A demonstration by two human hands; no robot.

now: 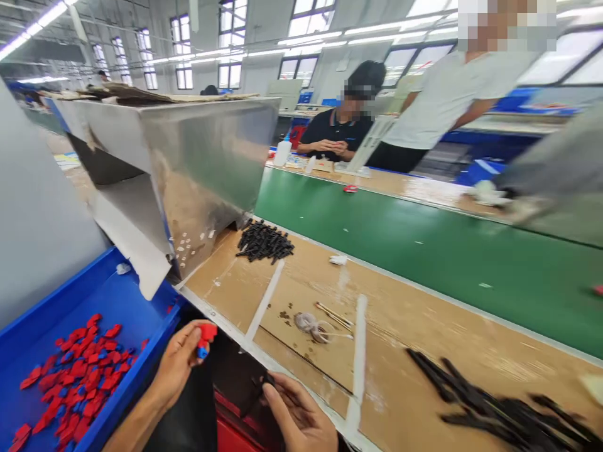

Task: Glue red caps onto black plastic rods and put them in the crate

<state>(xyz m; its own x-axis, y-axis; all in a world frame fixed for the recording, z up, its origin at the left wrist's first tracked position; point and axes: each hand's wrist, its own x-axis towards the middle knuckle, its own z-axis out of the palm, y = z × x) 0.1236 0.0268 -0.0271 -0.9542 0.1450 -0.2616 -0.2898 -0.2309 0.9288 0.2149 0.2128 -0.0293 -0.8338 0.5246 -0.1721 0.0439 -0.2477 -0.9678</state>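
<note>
My left hand (176,361) is closed on a small red-and-blue plastic piece (208,333), with its blue end pointing down. Lower and to the right, my right hand (299,408) pinches a dark, thin black piece (264,380); its shape is blurred and partly behind the fingers. The two hands are apart, in front of the bench's near edge. Left of my left hand, a blue bin (28,309) holds many similar red-and-blue pieces (89,370). On the brown benchtop (311,276) lies a heap of small black parts (265,242).
Longer black parts (499,402) lie at the right of the bench. Cotton swabs (334,316), a stringy wad (308,324) and dark discs sit mid-bench. A metal hopper (211,169) stands behind the bin. Across the green belt (400,220), a seated person (339,129) handles something small; others stand nearby.
</note>
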